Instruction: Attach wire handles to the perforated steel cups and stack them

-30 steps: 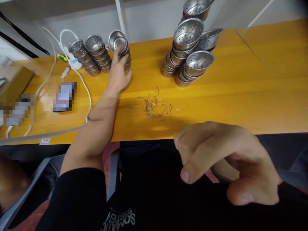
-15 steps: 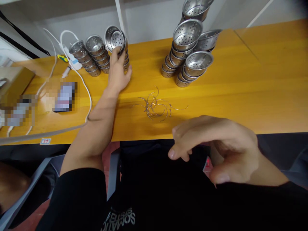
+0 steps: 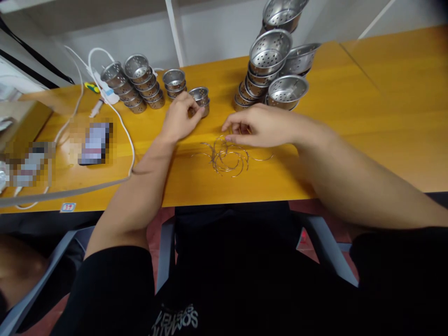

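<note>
While my left hand (image 3: pixel 180 116) curls against cups (image 3: pixel 205 101), my right hand (image 3: pixel 259 127) overhangs wires (image 3: pixel 215 161), half-curled — grips I cannot tell.

Silver cups (image 3: pixel 270 51) dotted with holes, silvery wires (image 3: pixel 224 155), orange-yellow tabletop (image 3: pixel 367 130), blurred phone (image 3: pixel 96 142) perhaps lilac

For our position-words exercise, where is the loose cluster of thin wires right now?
In the head view, the wires lie on the tabletop near picture centre, close to the right hand and lower right of the left hand.
</note>
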Tool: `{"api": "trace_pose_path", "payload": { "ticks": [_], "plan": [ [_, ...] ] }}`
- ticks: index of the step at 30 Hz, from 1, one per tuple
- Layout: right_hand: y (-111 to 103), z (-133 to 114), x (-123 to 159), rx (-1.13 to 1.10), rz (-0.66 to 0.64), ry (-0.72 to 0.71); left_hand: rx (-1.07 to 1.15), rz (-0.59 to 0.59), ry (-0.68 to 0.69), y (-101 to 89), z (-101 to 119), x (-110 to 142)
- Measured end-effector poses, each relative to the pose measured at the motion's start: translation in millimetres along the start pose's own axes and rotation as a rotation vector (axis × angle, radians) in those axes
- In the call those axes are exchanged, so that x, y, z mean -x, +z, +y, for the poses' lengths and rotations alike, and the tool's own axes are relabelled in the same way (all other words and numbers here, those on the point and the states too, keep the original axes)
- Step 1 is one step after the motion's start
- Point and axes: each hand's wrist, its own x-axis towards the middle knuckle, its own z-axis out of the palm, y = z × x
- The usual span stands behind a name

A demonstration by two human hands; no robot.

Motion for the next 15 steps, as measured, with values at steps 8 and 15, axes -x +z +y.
{"api": "trace_pose_path", "payload": {
  "ticks": [8, 15],
  "plan": [
    [27, 25, -5, -0.066, 0.126, 0.078, -0.008, 0.081, -0.098, -13.3, 19, -4],
    [32, 31, -1, -0.103, 0.079, 0.04, 0.102, 0.15, -0.13, 17.8, -28, -1]
  ]
}}
